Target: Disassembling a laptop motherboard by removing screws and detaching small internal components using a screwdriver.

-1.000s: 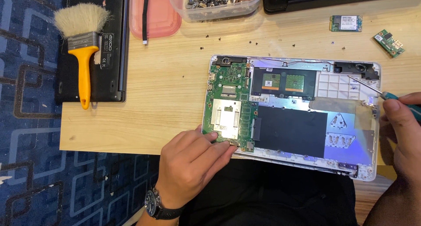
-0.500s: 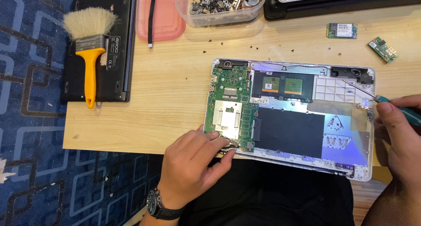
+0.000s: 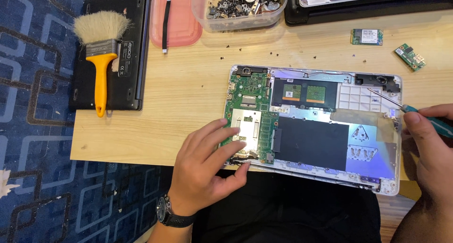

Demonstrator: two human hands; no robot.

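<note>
An opened white laptop base (image 3: 377, 89) lies on the wooden table, with a green circuit board (image 3: 247, 111) at its left end. My left hand (image 3: 207, 165) rests on the base's near left corner, fingers spread over the green board. At the right edge, my right hand (image 3: 432, 148) grips a teal-handled screwdriver (image 3: 427, 118). Its thin metal tip points up-left to the base's white plastic grid near the right speaker.
A yellow-handled brush (image 3: 100, 49) lies on a black laptop part (image 3: 137, 45) at the far left. A pink lid (image 3: 177, 16), a clear tub of small parts (image 3: 245, 4), another black laptop (image 3: 368, 2) and two small green boards (image 3: 366, 36) sit behind.
The view has shifted slightly, so everything sits lower and to the right in the picture. My left fingers have spread further over the green board. My right hand still holds the screwdriver.
</note>
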